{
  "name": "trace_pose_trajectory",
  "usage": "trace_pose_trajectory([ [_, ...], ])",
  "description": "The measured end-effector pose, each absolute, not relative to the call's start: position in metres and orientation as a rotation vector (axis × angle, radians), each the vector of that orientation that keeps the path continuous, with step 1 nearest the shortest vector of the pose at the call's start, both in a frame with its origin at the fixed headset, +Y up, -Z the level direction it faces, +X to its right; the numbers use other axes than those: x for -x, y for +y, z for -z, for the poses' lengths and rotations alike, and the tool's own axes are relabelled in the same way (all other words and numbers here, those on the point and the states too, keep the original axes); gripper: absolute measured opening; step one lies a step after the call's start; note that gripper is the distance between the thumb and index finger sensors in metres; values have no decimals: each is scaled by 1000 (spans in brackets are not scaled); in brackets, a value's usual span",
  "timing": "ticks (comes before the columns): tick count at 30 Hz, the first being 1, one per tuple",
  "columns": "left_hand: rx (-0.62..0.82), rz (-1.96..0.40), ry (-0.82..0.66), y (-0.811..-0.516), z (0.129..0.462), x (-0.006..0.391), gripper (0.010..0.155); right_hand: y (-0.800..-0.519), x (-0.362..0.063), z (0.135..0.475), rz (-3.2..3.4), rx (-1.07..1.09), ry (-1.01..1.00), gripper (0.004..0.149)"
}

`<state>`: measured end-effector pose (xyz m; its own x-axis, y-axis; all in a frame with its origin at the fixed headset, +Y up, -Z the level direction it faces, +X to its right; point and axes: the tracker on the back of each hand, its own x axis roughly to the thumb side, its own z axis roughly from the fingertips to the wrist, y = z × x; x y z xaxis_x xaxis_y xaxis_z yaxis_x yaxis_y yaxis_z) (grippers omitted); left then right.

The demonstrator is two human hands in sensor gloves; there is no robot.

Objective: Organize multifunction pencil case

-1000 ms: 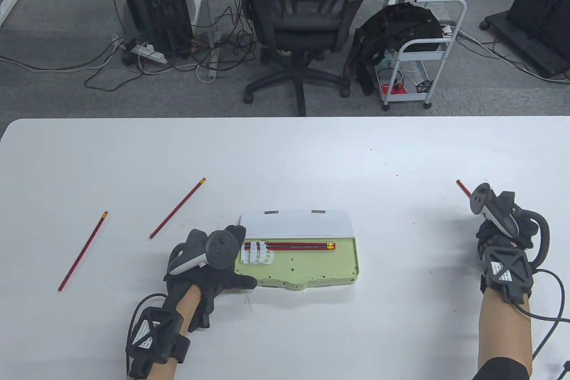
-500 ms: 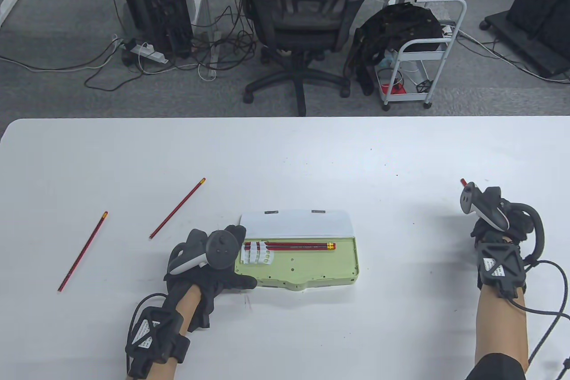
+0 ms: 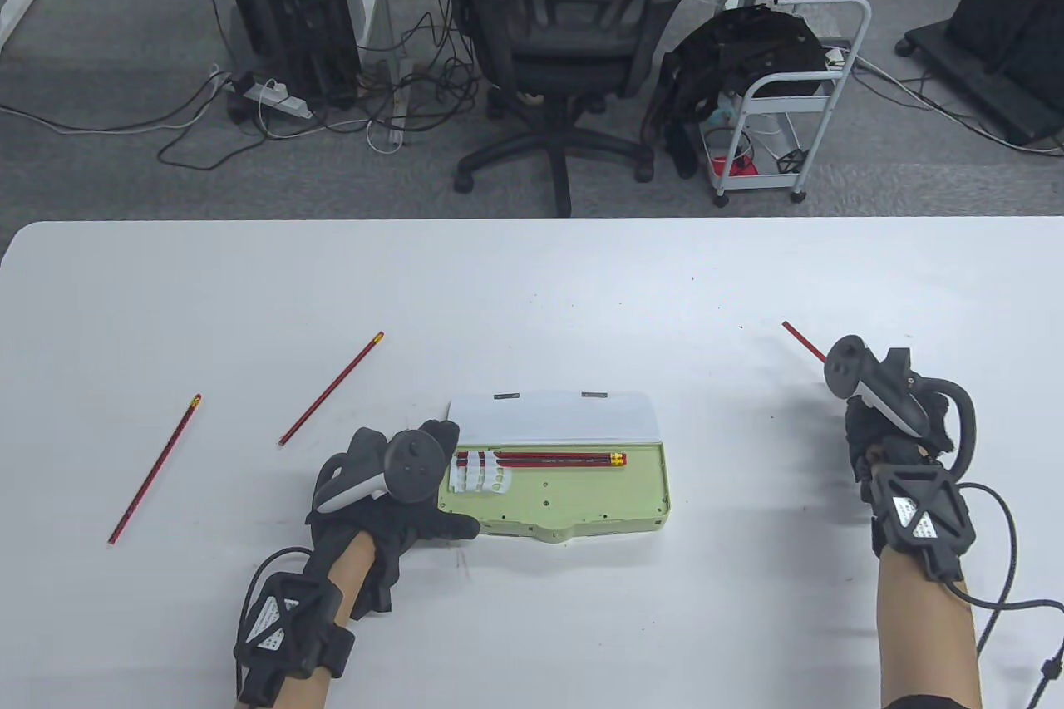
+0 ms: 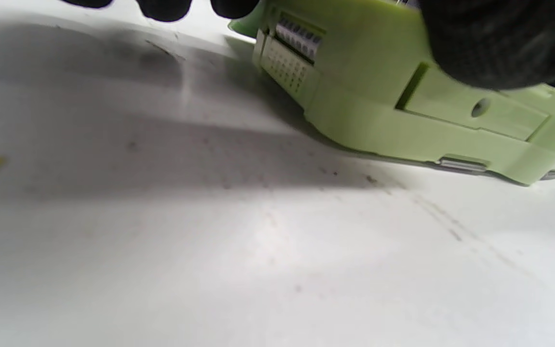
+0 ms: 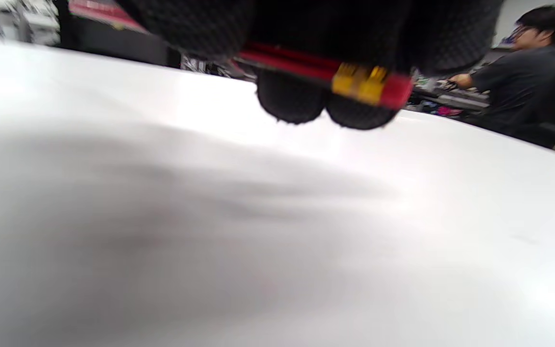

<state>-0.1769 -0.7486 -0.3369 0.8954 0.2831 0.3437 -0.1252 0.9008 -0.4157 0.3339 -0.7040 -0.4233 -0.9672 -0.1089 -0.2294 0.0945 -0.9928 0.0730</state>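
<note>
Light green plastic pencil case [image 3: 553, 493], open, white lid [image 3: 555, 416] folded back flat on the white table [image 3: 532, 277]; two red pencils [image 3: 549, 459] side by side inside along the far edge, tips under white clips beside the left fingers. Left hand [image 3: 391, 493] at the case's left end, thumb [image 3: 453, 526] stretched along the near left corner, other fingers [image 3: 440, 433] reaching past the far left corner; fingers relaxed, touching rather than curled round.

Right hand [image 3: 889, 430] well to the right of the case, fingers [image 5: 289, 103] curled round a red pencil with a gold ferrule [image 5: 359, 82], tip poking out beyond the fingers [image 3: 802, 341] toward the far left, clear of the table.

Two more red pencils lying loose left of the left fingers: nearer one [image 3: 331, 389], farther one [image 3: 155, 469] toward the table's left edge. Wide bare table between right fingers and case.
</note>
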Motion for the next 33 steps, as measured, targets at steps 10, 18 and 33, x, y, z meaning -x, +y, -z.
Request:
trace_pose_trajectory([
  [10,391,-210,-413,-748,337,177,117,-671,-253,384,3141,-22,72,41],
  [18,388,-206,-413,-749,336,177,117,-676,-195,350,3160,243,209,42],
  [33,388,-211,-412,-749,336,176,116,-697,-136,324,2974,618,309,41],
])
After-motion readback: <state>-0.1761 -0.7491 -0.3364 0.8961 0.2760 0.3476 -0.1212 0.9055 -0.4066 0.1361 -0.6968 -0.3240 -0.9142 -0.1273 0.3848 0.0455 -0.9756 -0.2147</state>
